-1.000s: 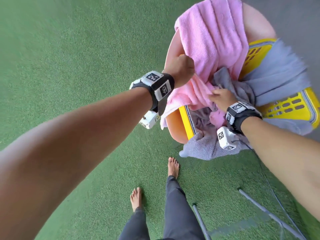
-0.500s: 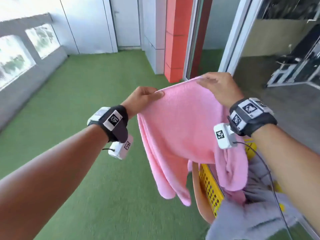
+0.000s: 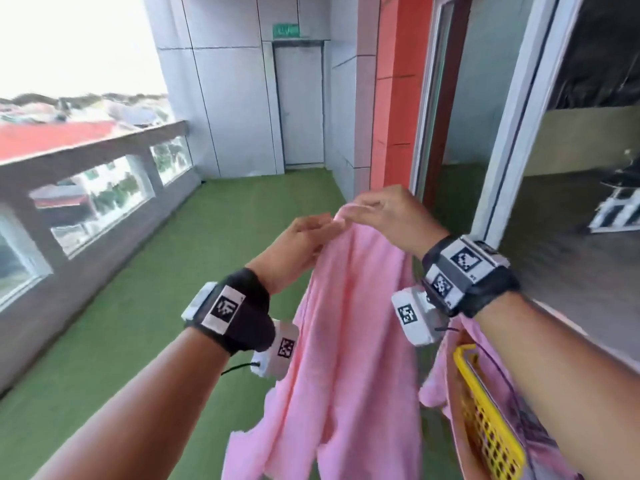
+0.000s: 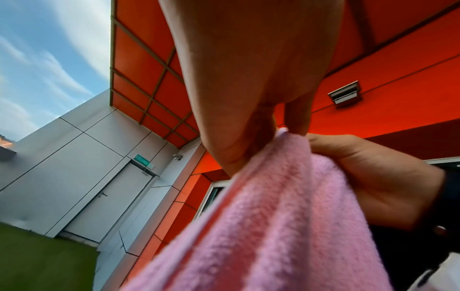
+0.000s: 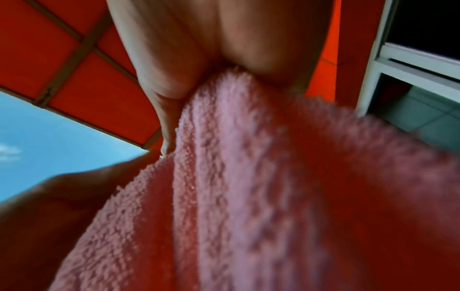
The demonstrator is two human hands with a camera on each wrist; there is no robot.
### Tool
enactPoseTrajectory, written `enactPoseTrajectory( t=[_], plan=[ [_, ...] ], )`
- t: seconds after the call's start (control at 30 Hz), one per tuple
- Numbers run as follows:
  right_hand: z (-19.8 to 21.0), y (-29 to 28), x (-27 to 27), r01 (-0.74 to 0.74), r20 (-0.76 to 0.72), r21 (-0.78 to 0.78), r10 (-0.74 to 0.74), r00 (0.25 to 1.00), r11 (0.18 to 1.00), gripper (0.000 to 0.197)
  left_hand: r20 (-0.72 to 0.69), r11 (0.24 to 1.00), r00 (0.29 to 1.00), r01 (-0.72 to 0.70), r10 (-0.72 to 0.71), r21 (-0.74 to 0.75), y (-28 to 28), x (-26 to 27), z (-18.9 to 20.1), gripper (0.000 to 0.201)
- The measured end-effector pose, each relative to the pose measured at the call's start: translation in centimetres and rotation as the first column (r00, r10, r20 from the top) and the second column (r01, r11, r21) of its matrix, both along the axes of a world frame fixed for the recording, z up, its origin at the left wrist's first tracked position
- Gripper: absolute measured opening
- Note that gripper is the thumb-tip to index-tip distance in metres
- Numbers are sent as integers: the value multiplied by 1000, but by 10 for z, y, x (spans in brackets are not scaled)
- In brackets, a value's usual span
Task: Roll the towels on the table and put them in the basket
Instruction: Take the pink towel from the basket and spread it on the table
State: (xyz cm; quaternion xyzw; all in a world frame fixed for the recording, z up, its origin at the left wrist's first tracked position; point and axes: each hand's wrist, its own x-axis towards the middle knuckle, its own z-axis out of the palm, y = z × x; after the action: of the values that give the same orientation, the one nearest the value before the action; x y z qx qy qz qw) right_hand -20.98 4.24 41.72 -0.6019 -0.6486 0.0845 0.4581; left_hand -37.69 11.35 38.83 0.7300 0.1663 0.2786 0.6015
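A pink towel [image 3: 349,341] hangs lengthwise in the air in front of me, its top edge bunched between both hands. My left hand [image 3: 304,237] pinches that top edge from the left, and my right hand [image 3: 384,213] pinches it from the right, the two hands nearly touching. The left wrist view shows my left hand [image 4: 261,126] pinching the pink towel [image 4: 273,226]. In the right wrist view my right hand [image 5: 216,65] grips the pink towel [image 5: 248,187]. The yellow basket [image 3: 485,427] stands low at the right, below my right forearm, with grey cloth in it.
Green turf [image 3: 173,289] covers the balcony floor. A grey parapet with glass panels [image 3: 86,188] runs along the left. A grey door [image 3: 299,105], an orange column [image 3: 391,98] and sliding glass doors [image 3: 519,116] stand ahead and to the right.
I lifted the pink towel off the basket and raised it in the air. My hands, spread along its top edge half a second ago, have come together, so the towel now hangs narrow.
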Motion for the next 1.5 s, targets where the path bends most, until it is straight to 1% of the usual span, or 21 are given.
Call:
enactPoseTrajectory(
  t=[0.1, 0.2, 0.33, 0.43, 0.5, 0.53, 0.6, 0.67, 0.73, 0.8, 0.93, 1.0, 1.07, 1.13, 1.2, 1.27, 1.33, 1.37, 1.4, 1.43, 1.5],
  plan=[
    [-35, -2, -10, 0, -91, -23, -2, 996, 1000, 25, -19, 997, 997, -74, 74, 20, -7, -8, -24, 19],
    [-66, -9, -20, -17, -175, -51, 8, 985, 999, 31, -51, 984, 983, -173, 175, 31, -13, -17, -44, 28],
    [-100, -13, -24, -35, -195, -103, 15, 981, 994, 31, -120, 991, 984, -133, 135, 25, -23, -30, -72, 25],
    [-109, -24, -5, 114, -246, -80, -131, 960, 990, 29, -157, 993, 982, -110, 104, -30, -28, -49, -91, 27],
    [-118, -35, 6, 191, -379, -73, -205, 903, 979, 28, -165, 992, 980, -120, 113, -34, -25, -64, -99, 30],
    [-124, -40, 5, 173, -438, -102, -200, 876, 980, 28, -161, 991, 979, -132, 126, -26, -23, -69, -101, 31],
    [-141, -48, -9, -69, -503, -207, -46, 863, 976, 21, -129, 989, 981, -150, 148, -11, -22, -69, -101, 32],
    [-153, -58, -36, -370, -571, -338, 124, 812, 865, 22, -121, 993, 986, -114, 115, 13, -26, -58, -98, 37],
    [-155, -63, -54, -462, -592, -342, 194, 782, 818, 25, -159, 999, 986, -36, 42, 40, -34, -46, -99, 43],
    [-147, -63, -54, -411, -590, -249, 199, 782, 877, 23, -159, 1000, 987, 29, -27, 9, -40, -40, -106, 48],
    [-132, -63, -16, -160, -677, -93, 56, 734, 983, 30, -114, 996, 991, 58, -66, -72, -44, -43, -122, 44],
    [-131, -67, -6, -61, -629, -105, -19, 777, 993, 31, -97, 995, 994, 36, -45, -97, -44, -43, -123, 45],
    [-134, -73, -19, -227, -576, -236, 52, 816, 945, 27, -82, 993, 997, -5, -5, -117, -42, -40, -120, 45],
    [-141, -79, -34, -361, -520, -325, 153, 840, 874, 35, -84, 991, 996, 15, -26, -134, -45, -35, -115, 46],
    [-134, -81, -33, -278, -512, -215, 134, 848, 936, 33, -103, 985, 989, 95, -110, -143, -53, -30, -113, 48],
    [-124, -81, -19, -117, -599, -66, 54, 799, 991, 34, -121, 974, 978, 150, -171, -170, -58, -30, -118, 47],
    [-121, -80, -3, 45, -745, 20, -15, 667, 999, 30, -113, 975, 983, 123, -145, -184, -58, -33, -120, 45],
    [-124, -80, -1, 67, -800, 33, -14, 600, 997, 25, -105, 981, 989, 87, -107, -173, -56, -35, -119, 48],
    [-130, -79, -4, 23, -819, 23, 6, 574, 999, 22, -97, 987, 993, 48, -64, -154, -53, -36, -117, 52],
    [-137, -80, -13, -84, -809, -27, 27, 587, 996, 22, -85, 992, 996, 12, -23, -128, -50, -35, -115, 52],
    [-154, -85, -39, -330, -745, -203, 73, 663, 922, 20, -64, 998, 998, -13, 9, -66, -50, -31, -108, 45]
  ],
)
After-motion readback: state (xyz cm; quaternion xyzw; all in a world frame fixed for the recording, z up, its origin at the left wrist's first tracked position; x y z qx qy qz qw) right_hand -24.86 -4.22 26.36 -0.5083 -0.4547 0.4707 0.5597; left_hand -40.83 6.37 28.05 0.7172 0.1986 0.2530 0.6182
